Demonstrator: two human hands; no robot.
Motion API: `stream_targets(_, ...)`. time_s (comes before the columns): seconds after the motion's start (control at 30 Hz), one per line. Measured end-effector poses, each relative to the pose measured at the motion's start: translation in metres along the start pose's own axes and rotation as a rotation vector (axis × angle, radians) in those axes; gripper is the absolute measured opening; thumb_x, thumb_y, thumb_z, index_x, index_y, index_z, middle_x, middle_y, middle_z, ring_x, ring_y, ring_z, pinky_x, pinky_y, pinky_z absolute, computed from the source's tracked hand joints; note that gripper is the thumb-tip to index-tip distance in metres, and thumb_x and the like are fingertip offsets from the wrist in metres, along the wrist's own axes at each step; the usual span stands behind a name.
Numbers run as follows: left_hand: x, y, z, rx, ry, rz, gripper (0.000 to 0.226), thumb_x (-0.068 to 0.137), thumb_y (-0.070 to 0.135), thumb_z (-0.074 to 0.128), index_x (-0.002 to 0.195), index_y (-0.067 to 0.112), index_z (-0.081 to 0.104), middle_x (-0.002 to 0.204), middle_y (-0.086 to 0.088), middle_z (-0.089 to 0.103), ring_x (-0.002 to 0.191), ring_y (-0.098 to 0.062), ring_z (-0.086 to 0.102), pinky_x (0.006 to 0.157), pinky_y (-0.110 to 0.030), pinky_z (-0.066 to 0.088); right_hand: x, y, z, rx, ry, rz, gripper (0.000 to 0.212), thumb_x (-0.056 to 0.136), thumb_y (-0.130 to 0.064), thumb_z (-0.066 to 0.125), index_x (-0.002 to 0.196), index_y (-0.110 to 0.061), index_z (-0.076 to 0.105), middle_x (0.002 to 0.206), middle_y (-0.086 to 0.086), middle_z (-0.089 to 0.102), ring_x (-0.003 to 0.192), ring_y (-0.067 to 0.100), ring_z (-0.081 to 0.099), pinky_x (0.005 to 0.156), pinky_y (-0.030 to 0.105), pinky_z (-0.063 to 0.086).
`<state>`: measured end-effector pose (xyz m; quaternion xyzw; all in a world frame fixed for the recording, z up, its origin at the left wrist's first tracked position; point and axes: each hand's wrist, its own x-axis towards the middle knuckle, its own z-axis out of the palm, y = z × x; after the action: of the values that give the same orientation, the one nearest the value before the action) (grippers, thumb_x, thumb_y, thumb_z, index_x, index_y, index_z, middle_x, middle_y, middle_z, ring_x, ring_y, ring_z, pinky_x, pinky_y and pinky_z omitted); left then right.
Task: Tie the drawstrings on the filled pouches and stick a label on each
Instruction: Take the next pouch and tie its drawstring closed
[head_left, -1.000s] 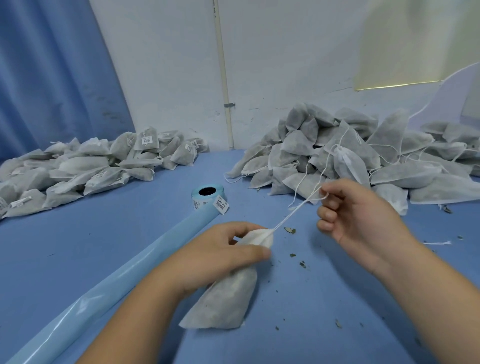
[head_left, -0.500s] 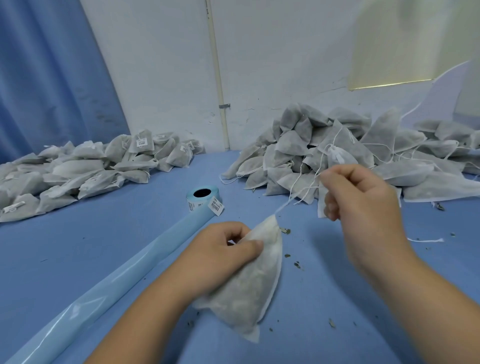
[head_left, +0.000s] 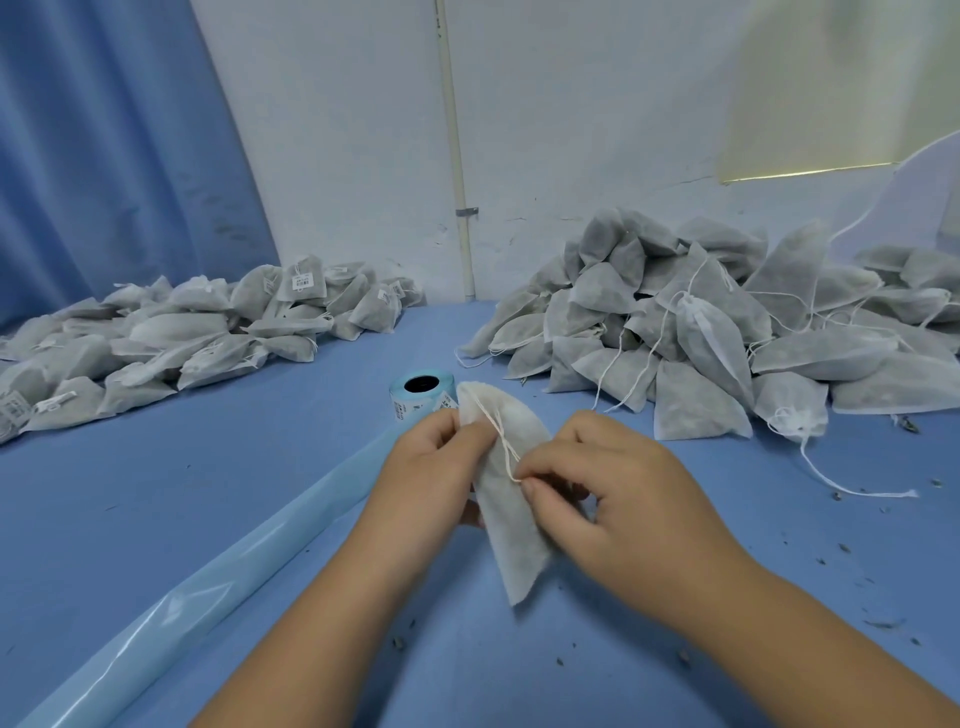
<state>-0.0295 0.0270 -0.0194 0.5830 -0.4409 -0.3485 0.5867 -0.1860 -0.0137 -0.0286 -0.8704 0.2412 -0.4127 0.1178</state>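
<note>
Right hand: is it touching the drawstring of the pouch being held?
Touching. The head view shows the right hand pinching the drawstring in front of the pouch.

Looking at a bare left hand (head_left: 431, 478) now, rounded and full, knuckles showing only as soft bumps. Over to a bare right hand (head_left: 623, 499): broad across the back, fingers thick and fairly short, creases faint at the joints. Nails too small to make out. Following back to a left forearm (head_left: 311, 639) and a right forearm (head_left: 805, 639), both uncovered and smooth, widening steadily toward the bottom edge of the shot. Beyond that edge, cut off, so can't tell about sleeves.
</note>
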Motion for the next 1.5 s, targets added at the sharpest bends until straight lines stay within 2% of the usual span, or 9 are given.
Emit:
stream_targets(0.17,0.003,-0.005,-0.001,-0.007,0.004,-0.051,0.024,0.093,0.014,0.048,0.102,-0.002,0.064,0.097,-0.021,0.072,0.075,-0.022,0.069,0.063,-0.031,0.058,0.002,0.000,0.001,-0.014,-0.009,0.030,0.012,0.084,-0.021,0.067,0.091,-0.028,0.073,0.090,-0.012,0.054,0.085,0.008,0.054,0.069,0.029,0.046)
stream_targets(0.27,0.006,-0.007,-0.003,0.030,0.050,-0.073,0.022,0.093,0.018,0.049,0.100,0.005,0.065,0.099,-0.019,0.072,0.076,-0.021,0.069,0.068,-0.036,0.059,0.002,0.000,0.001,-0.045,-0.022,0.033,0.009,0.084,-0.017,0.067,0.086,-0.025,0.071,0.090,-0.014,0.055,0.078,0.005,0.052,0.062,0.024,0.043)
stream_targets(0.5,0.006,-0.010,-0.001,0.080,0.068,-0.069,0.017,0.091,0.024,0.053,0.086,0.010,0.062,0.071,0.001,0.063,0.062,-0.014,0.061,0.057,-0.030,0.054,0.001,-0.003,-0.001,-0.097,-0.057,0.046,0.011,0.082,-0.033,0.062,0.080,-0.024,0.066,0.087,-0.013,0.053,0.071,0.005,0.047,0.059,0.019,0.033)
stream_targets(0.63,0.004,-0.011,0.003,0.278,0.130,0.083,0.026,0.089,0.026,0.056,0.065,0.021,0.048,0.054,0.017,0.042,0.049,-0.004,0.039,0.049,-0.015,0.034,0.000,-0.005,0.004,-0.054,-0.028,0.171,0.024,0.079,-0.048,0.058,0.069,-0.029,0.047,0.080,-0.010,0.048,0.071,0.011,0.049,0.064,0.029,0.043)
stream_targets(0.8,-0.001,-0.011,0.010,0.317,0.102,0.134,0.022,0.088,0.024,0.057,0.066,0.022,0.056,0.052,0.021,0.049,0.047,0.002,0.042,0.044,-0.010,0.032,0.001,-0.003,0.008,0.042,0.051,0.318,0.025,0.071,-0.051,0.058,0.074,-0.031,0.043,0.076,-0.013,0.050,0.075,0.005,0.050,0.063,0.026,0.044)
stream_targets(0.97,0.001,-0.013,0.010,0.346,0.116,0.129,0.027,0.089,0.025,0.058,0.063,0.022,0.048,0.049,0.019,0.043,0.046,0.000,0.037,0.043,-0.012,0.030,0.003,-0.003,0.008,0.093,0.012,0.338,0.009,0.074,-0.028,0.063,0.071,-0.028,0.055,0.076,-0.010,0.055,0.076,0.005,0.054,0.067,0.026,0.047)
stream_targets(1.1,0.002,-0.013,0.008,0.335,0.135,0.115,0.030,0.089,0.031,0.058,0.064,0.021,0.046,0.050,0.018,0.041,0.046,-0.002,0.035,0.043,-0.013,0.029,0.004,-0.002,0.001,0.061,0.113,0.296,0.013,0.074,-0.021,0.064,0.067,-0.027,0.055,0.072,-0.011,0.056,0.076,0.006,0.054,0.063,0.018,0.041)
stream_targets(1.3,0.002,-0.011,0.008,0.275,0.132,0.050,0.029,0.090,0.032,0.058,0.065,0.022,0.047,0.052,0.017,0.041,0.049,-0.005,0.037,0.053,-0.024,0.032,0.003,-0.006,-0.004,-0.230,0.081,0.014,0.012,0.071,-0.004,0.077,0.076,-0.013,0.071,0.073,0.001,0.060,0.067,0.025,0.059,0.057,0.036,0.051)
stream_targets(1.5,0.003,-0.008,0.004,0.076,0.080,-0.099,0.026,0.090,0.031,0.057,0.085,0.005,0.057,0.073,-0.004,0.059,0.069,-0.020,0.059,0.067,-0.038,0.057,0.000,-0.004,0.003,-0.298,-0.159,0.009,0.019,0.087,-0.030,0.054,0.097,-0.020,0.067,0.092,-0.009,0.051,0.088,0.016,0.049,0.073,0.033,0.045)
